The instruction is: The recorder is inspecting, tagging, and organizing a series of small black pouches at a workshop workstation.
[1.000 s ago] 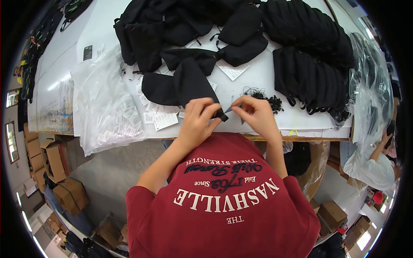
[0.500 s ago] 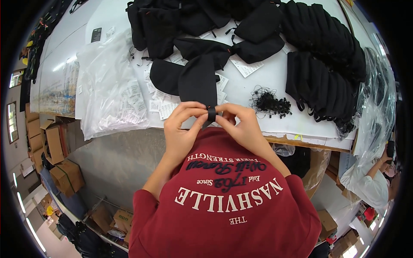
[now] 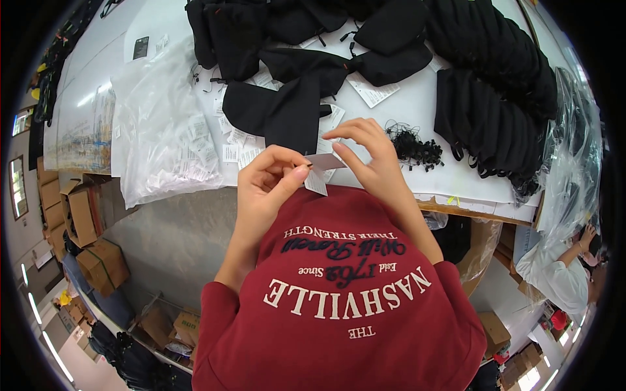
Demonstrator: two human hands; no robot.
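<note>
At the table's near edge my left hand (image 3: 268,179) is closed, thumb and forefinger pinching the end of a paper tag. The pale grey tag (image 3: 325,161) sticks out rightward, and a white printed tag (image 3: 316,183) hangs below it. My right hand (image 3: 368,153) is open, fingers apart, its thumb close to the grey tag's right edge; whether they touch I cannot tell. Just beyond my hands lies a flat black fabric piece (image 3: 291,117) like a pouch, its near end partly behind the tag and fingers.
Loose white tags (image 3: 244,155) and a clear plastic bag (image 3: 160,140) lie to the left. A tangle of black tag strings (image 3: 414,148) sits to the right, before stacked black fabric pieces (image 3: 489,124). More black pieces (image 3: 306,65) cover the far side. The table edge (image 3: 469,207) runs nearby.
The black strap between my fingers is no longer in them; tags now show there. My right hand has lifted up and away with its fingers spread. My left hand has moved slightly left.
</note>
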